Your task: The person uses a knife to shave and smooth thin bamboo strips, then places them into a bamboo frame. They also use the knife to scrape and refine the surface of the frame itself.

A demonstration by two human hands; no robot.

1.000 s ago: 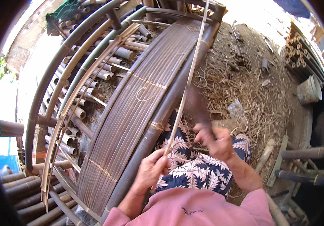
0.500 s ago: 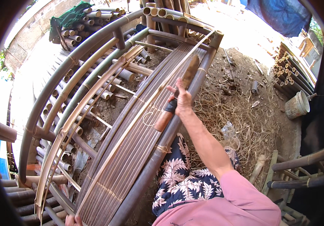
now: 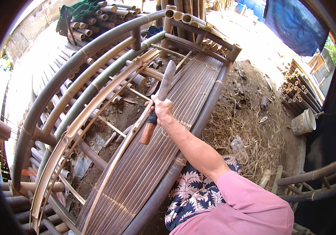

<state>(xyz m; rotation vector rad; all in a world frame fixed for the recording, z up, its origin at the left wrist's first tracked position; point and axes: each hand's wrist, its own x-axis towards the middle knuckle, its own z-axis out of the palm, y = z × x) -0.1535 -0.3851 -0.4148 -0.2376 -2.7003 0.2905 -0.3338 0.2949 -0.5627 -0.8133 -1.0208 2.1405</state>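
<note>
My right hand (image 3: 161,111) is closed round the handle of a machete (image 3: 166,80), its dark blade pointing up and away and its brown wooden butt towards me. Below the hand lies the slatted bamboo seat (image 3: 144,172) of a long bench frame. A pale split bamboo strip (image 3: 111,168) runs lengthwise along the seat's left side and passes by my fingers; whether they touch it I cannot tell. Its far part goes behind the blade. A small loop of thin fibre shows beside my wrist. My left hand is out of the picture.
Left of the seat rises the bench's curved bamboo back (image 3: 72,60), with a split bamboo length (image 3: 64,147) along it. Cut poles (image 3: 97,17) are stacked behind. Fibre shavings (image 3: 230,125) litter the ground at right, near a white bucket (image 3: 303,122) and another pole stack (image 3: 299,92).
My right hand has moved left and nearer with the machete, from the seat's right side. The pale strip has shifted left across the slats. My left hand has left the lower edge of view.
</note>
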